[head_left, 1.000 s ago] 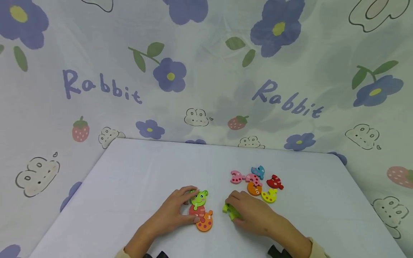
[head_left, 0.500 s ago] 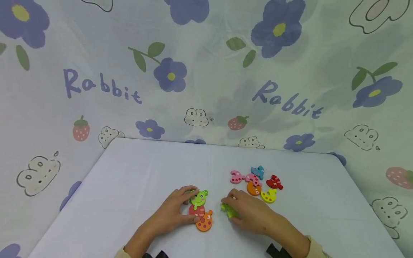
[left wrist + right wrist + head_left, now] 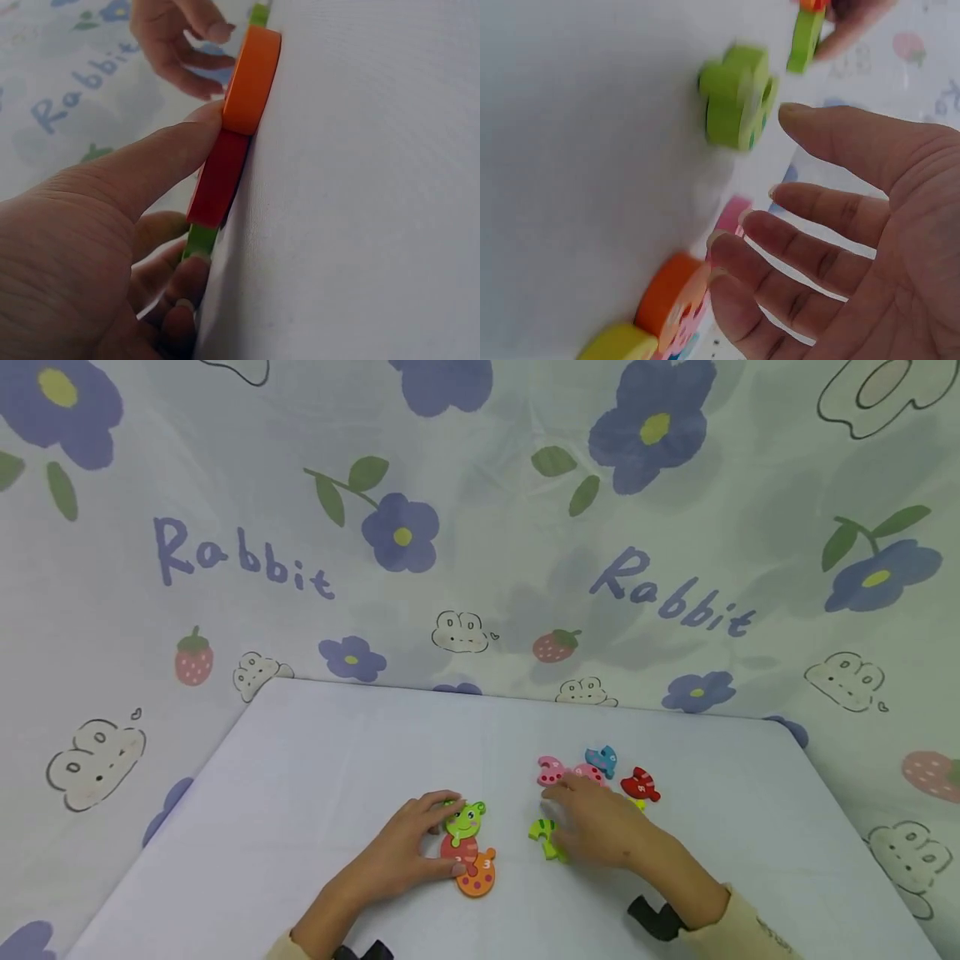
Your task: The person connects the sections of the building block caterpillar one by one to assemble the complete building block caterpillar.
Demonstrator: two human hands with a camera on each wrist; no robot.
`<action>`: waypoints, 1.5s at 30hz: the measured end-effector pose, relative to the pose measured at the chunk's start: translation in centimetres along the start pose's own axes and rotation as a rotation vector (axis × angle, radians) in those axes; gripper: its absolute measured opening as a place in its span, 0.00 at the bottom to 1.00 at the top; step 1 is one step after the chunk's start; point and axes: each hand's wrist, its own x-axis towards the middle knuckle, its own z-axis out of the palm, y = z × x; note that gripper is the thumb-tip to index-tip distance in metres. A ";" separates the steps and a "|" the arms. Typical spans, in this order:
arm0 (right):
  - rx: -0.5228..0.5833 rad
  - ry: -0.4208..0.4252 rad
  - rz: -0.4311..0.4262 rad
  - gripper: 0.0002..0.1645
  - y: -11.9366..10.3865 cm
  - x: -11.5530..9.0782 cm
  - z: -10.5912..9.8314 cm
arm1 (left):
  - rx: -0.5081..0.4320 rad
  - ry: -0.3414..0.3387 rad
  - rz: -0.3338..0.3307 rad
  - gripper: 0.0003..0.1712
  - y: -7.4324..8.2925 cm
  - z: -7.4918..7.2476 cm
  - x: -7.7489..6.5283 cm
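My left hand (image 3: 397,843) holds a joined row of puzzle pieces on the table, fingers at the green smiling head piece (image 3: 468,821) and thumb on the red striped piece (image 3: 457,850). Locked onto the red one is an orange dotted piece (image 3: 480,882), its edge facing up in the left wrist view. Right of this row lies a loose green puzzle piece (image 3: 545,833). Beside it hovers my right hand (image 3: 600,822). In the right wrist view its fingers are spread, apart from the green piece (image 3: 739,97), with nothing held.
Beyond the right hand lie loose pieces: pink ones (image 3: 551,771), a blue one (image 3: 602,761) and a red one (image 3: 640,784). A yellow piece (image 3: 619,345) and an orange one (image 3: 667,296) are mostly hidden by the hand in the head view. A printed curtain hangs behind the table.
My right hand has let go of the green piece and moved up and right towards the loose pieces. The green piece has shifted slightly right. The left hand keeps its hold.
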 end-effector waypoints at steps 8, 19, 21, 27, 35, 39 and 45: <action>-0.012 0.173 0.094 0.37 1.5 3.1 -0.5 | -0.028 -0.012 -0.001 0.50 -0.3 0.2 0.3; -0.015 0.115 0.028 0.31 1.8 4.7 0.4 | -0.019 -0.030 -0.016 0.49 0.1 0.2 0.6; -0.001 0.108 -0.018 0.31 1.5 4.3 0.2 | -0.020 -0.028 -0.017 0.49 0.2 0.1 0.5; 0.053 0.095 -0.141 0.32 -0.5 2.5 -0.1 | -0.022 -0.013 -0.006 0.49 0.3 -0.2 0.4; 0.029 0.031 -0.303 0.29 -4.2 0.8 0.0 | -0.030 -0.005 -0.016 0.49 0.0 -0.3 0.2; -0.004 -0.006 -0.370 0.27 -5.1 0.6 0.9 | -0.043 -0.009 -0.019 0.49 -0.1 -0.3 0.2; -0.066 -0.012 -0.386 0.25 -5.4 0.7 2.1 | -0.033 -0.017 -0.015 0.49 -0.2 -0.3 0.2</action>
